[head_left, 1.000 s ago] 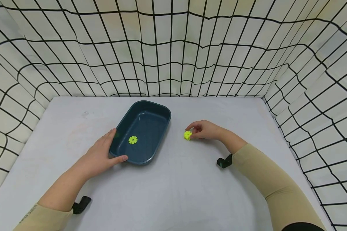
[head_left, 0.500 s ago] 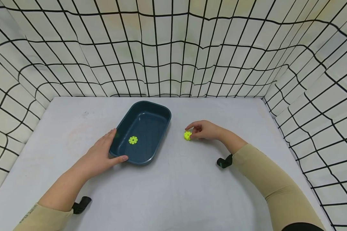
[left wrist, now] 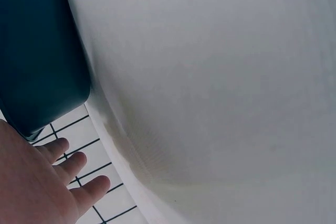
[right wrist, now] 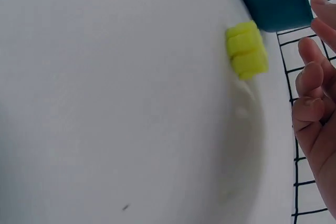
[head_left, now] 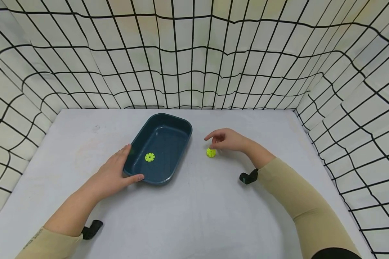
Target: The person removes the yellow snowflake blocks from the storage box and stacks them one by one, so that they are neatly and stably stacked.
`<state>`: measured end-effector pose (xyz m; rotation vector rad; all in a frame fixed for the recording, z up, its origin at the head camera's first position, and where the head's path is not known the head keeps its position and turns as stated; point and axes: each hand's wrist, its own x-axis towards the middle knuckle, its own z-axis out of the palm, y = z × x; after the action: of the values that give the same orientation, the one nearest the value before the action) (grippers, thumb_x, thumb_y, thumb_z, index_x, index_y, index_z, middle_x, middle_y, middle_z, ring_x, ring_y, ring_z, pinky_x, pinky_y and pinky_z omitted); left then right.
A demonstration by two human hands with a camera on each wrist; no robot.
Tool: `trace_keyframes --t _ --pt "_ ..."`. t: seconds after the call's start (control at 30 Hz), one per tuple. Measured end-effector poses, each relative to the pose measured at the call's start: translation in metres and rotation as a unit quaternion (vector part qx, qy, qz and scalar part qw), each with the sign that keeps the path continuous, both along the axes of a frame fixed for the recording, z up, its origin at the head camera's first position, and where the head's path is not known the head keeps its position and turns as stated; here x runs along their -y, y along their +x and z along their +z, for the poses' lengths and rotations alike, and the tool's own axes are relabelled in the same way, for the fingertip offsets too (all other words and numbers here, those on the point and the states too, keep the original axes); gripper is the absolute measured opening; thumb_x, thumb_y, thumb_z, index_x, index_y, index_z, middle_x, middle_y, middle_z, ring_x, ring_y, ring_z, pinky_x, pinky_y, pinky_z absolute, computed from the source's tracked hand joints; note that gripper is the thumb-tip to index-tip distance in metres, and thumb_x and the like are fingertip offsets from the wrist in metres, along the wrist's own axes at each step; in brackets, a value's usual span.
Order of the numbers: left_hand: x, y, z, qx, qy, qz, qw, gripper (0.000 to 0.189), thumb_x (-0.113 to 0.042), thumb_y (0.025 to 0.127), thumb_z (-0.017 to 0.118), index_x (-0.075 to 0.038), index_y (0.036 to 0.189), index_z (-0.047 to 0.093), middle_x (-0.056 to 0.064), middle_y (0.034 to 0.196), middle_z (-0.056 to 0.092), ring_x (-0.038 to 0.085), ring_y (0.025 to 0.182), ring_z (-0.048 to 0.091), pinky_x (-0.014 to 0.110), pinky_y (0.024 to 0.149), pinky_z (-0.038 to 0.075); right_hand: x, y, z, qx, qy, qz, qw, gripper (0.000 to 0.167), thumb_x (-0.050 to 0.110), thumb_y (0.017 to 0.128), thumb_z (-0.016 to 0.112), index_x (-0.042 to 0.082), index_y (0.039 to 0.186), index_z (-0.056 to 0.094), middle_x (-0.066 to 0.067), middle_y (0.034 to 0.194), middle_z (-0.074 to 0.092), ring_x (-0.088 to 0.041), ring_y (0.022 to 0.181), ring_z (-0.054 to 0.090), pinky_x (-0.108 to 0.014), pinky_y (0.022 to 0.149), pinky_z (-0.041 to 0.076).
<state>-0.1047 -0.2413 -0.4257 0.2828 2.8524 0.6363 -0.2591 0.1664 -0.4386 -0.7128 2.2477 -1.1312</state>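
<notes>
A dark blue rectangular tub [head_left: 168, 144] stands on the white table. Inside it, one yellow notched disc [head_left: 150, 157] lies flat near the close end. My left hand [head_left: 111, 176] rests against the tub's near left corner, fingers straight along the outer side and thumb at the near rim. To the right of the tub sits a small stack of yellow notched discs [head_left: 211, 153], seen from the side as a stack [right wrist: 245, 51] in the right wrist view. My right hand [head_left: 228, 139] hovers just above it, index finger extended, thumb apart, other fingers bent, holding nothing.
White-covered table [head_left: 194, 216] with black grid netting [head_left: 191, 61] over white walls at the back and both sides. A black wrist device [head_left: 92, 229] sits at the left cuff, another black device [head_left: 249, 176] at the right.
My right hand has released the yellow disc stack and risen slightly away from it, its index finger straightening. The stack stays on the table. My left hand and the tub have not moved.
</notes>
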Motion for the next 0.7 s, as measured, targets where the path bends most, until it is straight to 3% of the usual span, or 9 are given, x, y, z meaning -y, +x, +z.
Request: trace_keyframes --t 0.23,0.47,0.7 --pt "-0.001 0.001 0.001 0.004 0.002 0.0 1.0 0.123 -0.073 0.08 0.064 -0.001 0.158 0.002 0.028 0.161 0.014 0.049 0.144 0.019 0.068 0.11 0.024 0.023 -0.003 0.017 -0.003 -0.028 0.009 0.9995 0.038 0.023 0.091 0.074 0.007 0.125 0.068 -0.007 0.095 0.065 -0.023 0.081 0.055 -0.03 0.068 0.045" --pt "0.0 0.001 0.0 0.005 0.0 0.001 1.0 0.122 -0.073 0.081 0.064 -0.002 0.159 0.002 0.027 0.161 0.014 0.049 0.144 0.019 0.068 0.11 0.025 0.059 -0.005 0.028 -0.005 -0.062 0.043 0.9971 0.038 0.02 0.091 0.074 0.006 0.125 0.068 -0.006 0.096 0.067 -0.024 0.083 0.059 -0.037 0.074 0.052" --pt "0.001 0.0 0.0 0.007 0.0 0.001 1.0 0.123 -0.074 0.08 0.063 -0.003 0.159 0.001 0.027 0.161 0.014 0.049 0.144 0.019 0.068 0.109 0.025 0.099 -0.007 0.034 -0.014 -0.067 0.083 0.9942 0.04 0.022 0.09 0.075 0.007 0.126 0.068 -0.005 0.094 0.067 -0.022 0.087 0.06 -0.031 0.076 0.052"
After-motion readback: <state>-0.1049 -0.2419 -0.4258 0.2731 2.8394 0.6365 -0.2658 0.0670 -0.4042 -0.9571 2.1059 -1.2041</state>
